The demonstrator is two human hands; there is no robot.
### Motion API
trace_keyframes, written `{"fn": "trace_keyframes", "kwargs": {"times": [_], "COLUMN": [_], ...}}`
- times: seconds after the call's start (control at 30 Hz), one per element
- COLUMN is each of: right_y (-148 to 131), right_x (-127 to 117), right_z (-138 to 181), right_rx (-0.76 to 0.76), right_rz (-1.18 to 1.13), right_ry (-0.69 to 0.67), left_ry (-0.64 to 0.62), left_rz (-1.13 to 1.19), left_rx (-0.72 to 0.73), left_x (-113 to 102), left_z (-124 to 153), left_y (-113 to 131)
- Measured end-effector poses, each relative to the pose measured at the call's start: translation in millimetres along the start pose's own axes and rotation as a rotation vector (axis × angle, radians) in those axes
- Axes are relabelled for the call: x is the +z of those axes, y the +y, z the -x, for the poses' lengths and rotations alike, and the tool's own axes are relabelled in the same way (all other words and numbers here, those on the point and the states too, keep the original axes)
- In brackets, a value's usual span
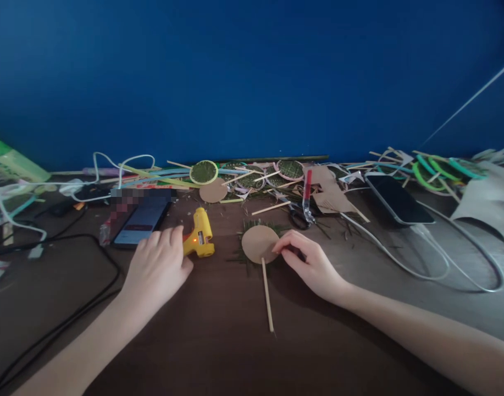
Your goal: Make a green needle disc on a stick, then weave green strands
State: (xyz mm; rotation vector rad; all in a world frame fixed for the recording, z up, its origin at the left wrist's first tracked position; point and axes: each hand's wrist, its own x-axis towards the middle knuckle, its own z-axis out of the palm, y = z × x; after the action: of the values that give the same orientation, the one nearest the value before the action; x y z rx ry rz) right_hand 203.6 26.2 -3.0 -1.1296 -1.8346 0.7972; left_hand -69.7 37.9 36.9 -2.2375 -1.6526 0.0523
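Observation:
My left hand [161, 252] is closed at the near end of a yellow hot glue gun [201, 234], its fingers partly hiding an orange-red part. A small orange light glows on the gun's side. To the right, a round brown cardboard disc [258, 243] lies on the table with green needle-like bits sticking out from beneath it. A thin wooden stick [267, 300] runs from the disc toward me. With thumb and fingers together, my right hand [307, 261] pinches the disc's right edge.
Behind are scissors [299, 215], a red-capped tube [307, 190], another cardboard disc [212, 190], and green-filled rings [203, 172]. One phone [142, 218] lies left; another phone [398, 198] with a white cable [383, 250] lies right. Black cords [111, 269] cross the left side.

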Motion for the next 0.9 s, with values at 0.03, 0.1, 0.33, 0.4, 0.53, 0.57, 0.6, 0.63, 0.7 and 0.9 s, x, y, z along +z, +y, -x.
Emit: {"fn": "trace_keyframes", "kwargs": {"times": [0.03,0.1,0.33,0.4,0.53,0.57,0.6,0.63,0.7,0.9], "right_y": [0,1,1,1,2,4,6,9,15,26], "right_x": [0,-1,-2,-3,-5,-5,-5,-5,-5,-4], "right_z": [0,1,0,0,-2,-2,-3,-3,-5,-6], "right_rx": [-0.002,0.0,0.049,0.073,0.151,0.174,0.198,0.22,0.26,0.308], "right_rz": [-0.008,-0.019,-0.057,-0.093,-0.191,-0.218,-0.255,-0.304,-0.427,-0.582], "right_ry": [-0.005,-0.012,-0.007,0.01,0.028,0.042,0.064,0.098,0.177,0.237], "left_ry": [-0.017,-0.02,0.148,0.187,0.072,0.062,0.017,-0.07,-0.246,-0.558], "left_rz": [-0.009,-0.014,0.096,0.189,0.553,0.639,0.714,0.78,0.92,0.956], "left_rx": [0.0,0.008,-0.04,-0.078,-0.054,-0.055,-0.077,-0.099,-0.12,-0.037], "left_x": [2,6,-3,-15,-42,-47,-51,-54,-57,-54], "left_z": [0,-1,4,4,-10,-15,-21,-26,-34,-37], "left_y": [-1,-1,3,5,7,7,8,8,8,2]}}
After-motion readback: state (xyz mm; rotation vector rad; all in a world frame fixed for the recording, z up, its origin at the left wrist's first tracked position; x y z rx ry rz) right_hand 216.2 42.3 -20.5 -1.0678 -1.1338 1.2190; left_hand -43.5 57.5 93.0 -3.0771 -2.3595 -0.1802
